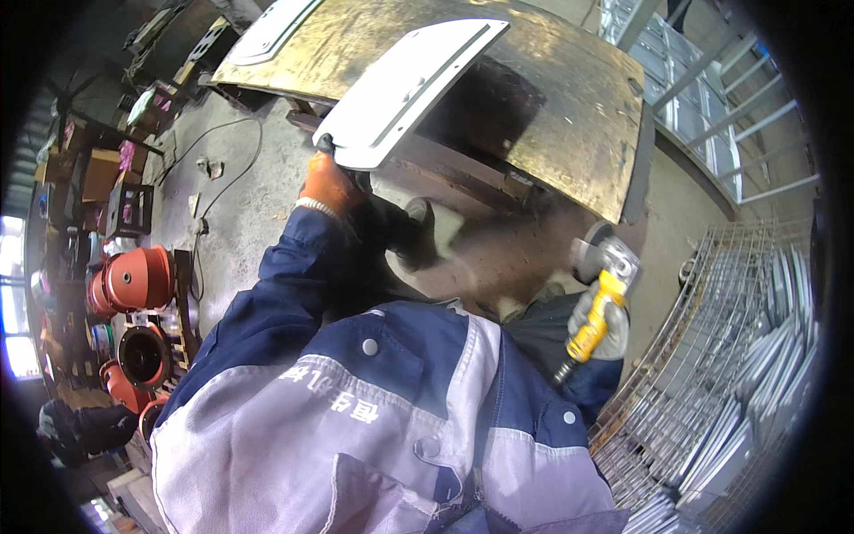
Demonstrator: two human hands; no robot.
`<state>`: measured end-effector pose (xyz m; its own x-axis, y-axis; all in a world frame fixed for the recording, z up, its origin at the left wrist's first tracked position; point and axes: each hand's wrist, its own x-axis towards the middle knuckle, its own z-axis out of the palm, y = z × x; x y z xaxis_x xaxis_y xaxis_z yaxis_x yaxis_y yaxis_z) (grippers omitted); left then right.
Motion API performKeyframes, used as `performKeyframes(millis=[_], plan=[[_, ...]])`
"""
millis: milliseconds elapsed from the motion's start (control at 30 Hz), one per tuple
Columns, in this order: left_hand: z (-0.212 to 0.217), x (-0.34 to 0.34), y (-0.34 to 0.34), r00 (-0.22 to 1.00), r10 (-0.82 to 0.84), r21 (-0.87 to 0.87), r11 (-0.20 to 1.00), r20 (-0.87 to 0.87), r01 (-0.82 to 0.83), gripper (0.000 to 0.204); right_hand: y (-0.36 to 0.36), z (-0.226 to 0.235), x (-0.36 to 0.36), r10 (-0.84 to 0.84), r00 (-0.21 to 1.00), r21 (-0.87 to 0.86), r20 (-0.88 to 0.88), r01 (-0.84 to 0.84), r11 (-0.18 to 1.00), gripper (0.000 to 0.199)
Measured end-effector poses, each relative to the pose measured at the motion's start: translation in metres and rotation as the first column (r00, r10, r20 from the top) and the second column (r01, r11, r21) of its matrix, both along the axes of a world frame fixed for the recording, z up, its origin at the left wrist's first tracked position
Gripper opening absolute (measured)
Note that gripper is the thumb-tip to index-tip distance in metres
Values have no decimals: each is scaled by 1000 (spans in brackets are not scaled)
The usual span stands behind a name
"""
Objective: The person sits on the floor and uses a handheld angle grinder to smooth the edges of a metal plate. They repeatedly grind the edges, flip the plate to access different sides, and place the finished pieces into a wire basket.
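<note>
Grinder (608,288) on the right side of the action, yellow body and silver head, and the right hand (614,327) in its pale grey glove is wrapped firmly around it. The disc (584,258) sits at the upper end, well apart from the white panel (414,84); whether it's spinning, I can't tell. Over to the left hand (331,185), in an orange glove with a white cuff: fingers clamped on the near left corner of that panel. And the panel itself? It slants across the near edge of the workbench (587,107), lower end jutting past the edge, small holes along its right border, a dark shadow thrown on the scuffed top to its right. How much of it touches the bench, I can't tell. So 2 hands, 2 holds, well apart from each other, with the navy-and-grey jacket (400,356) between them.

Up at the far left of the bench lies 1 more white plate (271,31). Low on the right, a wire-mesh cage (703,294) carries metal strips (765,365). Across on the left, red castings (140,278), and a dark cable (261,142) looping over the floor.
</note>
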<state>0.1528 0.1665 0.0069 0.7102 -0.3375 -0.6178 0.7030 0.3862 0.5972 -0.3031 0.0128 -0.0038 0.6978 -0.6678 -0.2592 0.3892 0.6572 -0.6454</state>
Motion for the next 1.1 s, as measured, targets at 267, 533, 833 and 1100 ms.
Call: performKeyframes(millis=[267, 533, 833, 1100], plan=[[-6, 9, 7, 995, 59, 12, 998, 77, -60, 36, -23, 1, -47, 108, 963, -135, 246, -77, 988, 39], [-61, 65, -9, 662, 195, 5, 958, 723, -288, 38, -26, -30, -43, 49, 911, -223, 410, 48, 974, 44], [-64, 243, -61, 61, -998, 632, -44, 6, -774, 41, -15, -54, -51, -262, 954, -36, 148, 270, 962, 58], [-39, 128, -72, 224, -18, -52, 952, 974, 303, 62, -10, -32, -38, -187, 945, -52, 269, 208, 977, 35]])
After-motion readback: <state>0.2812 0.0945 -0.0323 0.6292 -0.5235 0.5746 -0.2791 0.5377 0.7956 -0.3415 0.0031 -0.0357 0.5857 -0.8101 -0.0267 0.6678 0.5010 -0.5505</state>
